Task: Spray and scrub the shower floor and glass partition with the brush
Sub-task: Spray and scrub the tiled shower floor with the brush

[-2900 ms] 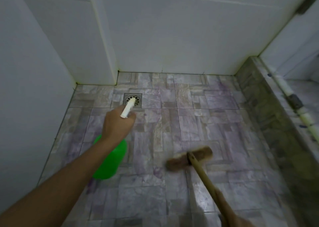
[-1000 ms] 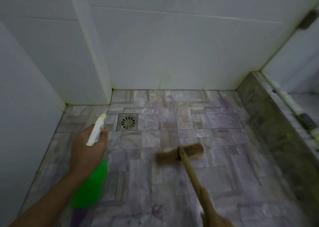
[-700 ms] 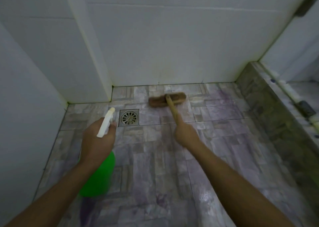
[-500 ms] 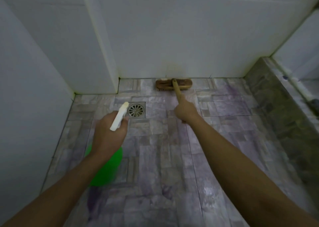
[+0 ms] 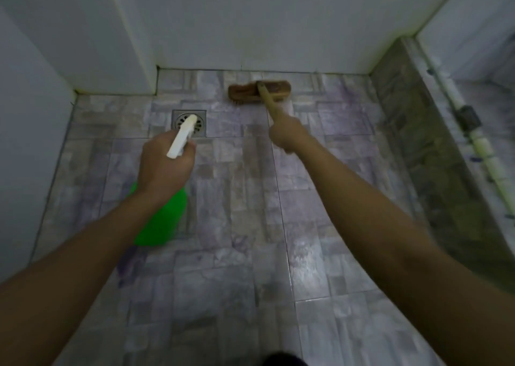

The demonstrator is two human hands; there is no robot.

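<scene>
My left hand (image 5: 164, 168) is closed round the neck of the green spray bottle (image 5: 161, 218), grip tight. The bottle's white nozzle (image 5: 182, 136) sticks out past my knuckles and points toward the floor drain (image 5: 190, 122). The bottle body hangs below my wrist, above the shower floor (image 5: 250, 254).

My right hand (image 5: 288, 135) is wrapped round the wooden handle of the brush (image 5: 259, 91), fingers fully closed, arm stretched forward. The brush head sits on the floor tiles close to the foot of the back wall (image 5: 264, 23), right of the drain. Whether the bristles press flat I cannot quite tell; the frame is blurred there.

Tiles look wet and glossy near my right forearm. A stone kerb (image 5: 418, 148) runs along the right side, with a white pipe (image 5: 485, 156) lying beyond it.
</scene>
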